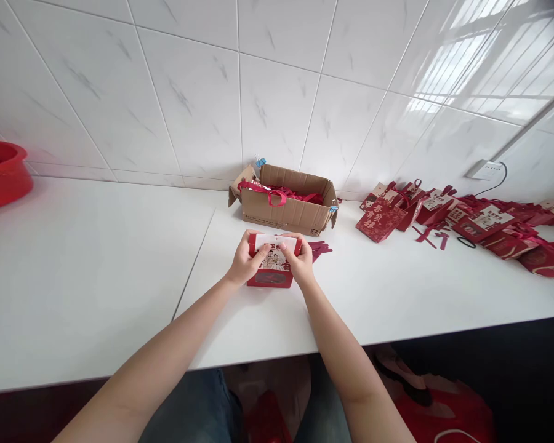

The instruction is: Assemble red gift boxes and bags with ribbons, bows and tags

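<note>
Between my two hands is a small red gift box with a white printed card front and a dark window low on its face. My left hand grips its upper left side, thumb pressed on the front. On the upper right side, my right hand holds it the same way. The fingers behind the box are hidden. Dark red ribbons lie on the table just beyond my right hand. Behind the gift box stands an open cardboard box with red ribbons inside.
Several red gift boxes and bags are piled on the right of the white table, with loose ribbon pieces nearby. A red basin stands at the far left. A tiled wall with a power socket rises behind.
</note>
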Demonstrator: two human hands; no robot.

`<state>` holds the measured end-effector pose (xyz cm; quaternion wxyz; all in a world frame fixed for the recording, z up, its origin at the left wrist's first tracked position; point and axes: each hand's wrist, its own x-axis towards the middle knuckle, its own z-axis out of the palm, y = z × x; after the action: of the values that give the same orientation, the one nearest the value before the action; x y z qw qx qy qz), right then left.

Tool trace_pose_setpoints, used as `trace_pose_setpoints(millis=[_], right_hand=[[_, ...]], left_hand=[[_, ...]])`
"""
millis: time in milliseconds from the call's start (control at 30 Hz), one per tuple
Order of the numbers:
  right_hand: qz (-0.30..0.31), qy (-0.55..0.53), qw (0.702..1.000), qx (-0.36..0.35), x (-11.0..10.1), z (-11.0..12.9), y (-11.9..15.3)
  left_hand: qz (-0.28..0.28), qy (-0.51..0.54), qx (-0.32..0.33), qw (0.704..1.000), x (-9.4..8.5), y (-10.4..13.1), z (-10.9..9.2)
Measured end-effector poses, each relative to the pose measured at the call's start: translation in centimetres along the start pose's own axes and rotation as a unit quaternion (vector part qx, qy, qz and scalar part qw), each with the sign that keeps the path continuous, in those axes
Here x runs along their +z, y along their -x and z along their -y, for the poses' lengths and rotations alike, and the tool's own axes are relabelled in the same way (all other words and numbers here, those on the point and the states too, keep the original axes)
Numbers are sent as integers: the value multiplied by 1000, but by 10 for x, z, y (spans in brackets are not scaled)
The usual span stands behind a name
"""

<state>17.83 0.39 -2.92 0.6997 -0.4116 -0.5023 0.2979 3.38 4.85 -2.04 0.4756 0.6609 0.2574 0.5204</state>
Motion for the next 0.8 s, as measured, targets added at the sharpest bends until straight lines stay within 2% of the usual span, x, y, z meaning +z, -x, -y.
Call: trace_pose_setpoints(millis=[100,333,600,800], right_hand=[[5,-1,999,42,-5,-7,-3],[-12,-16,996,86,-9,-18,-7],[-32,-25,999,31,-8,-22,-7],[-40,-11,999,19,-8,-21,-7]], left_hand=[[-22,-3,-7,1000,1,1,11],[14,53,-11,998,0,0,28],[-37,-37,73,996,3,-3,39],[-35,-25,70,997,6,-6,41]])
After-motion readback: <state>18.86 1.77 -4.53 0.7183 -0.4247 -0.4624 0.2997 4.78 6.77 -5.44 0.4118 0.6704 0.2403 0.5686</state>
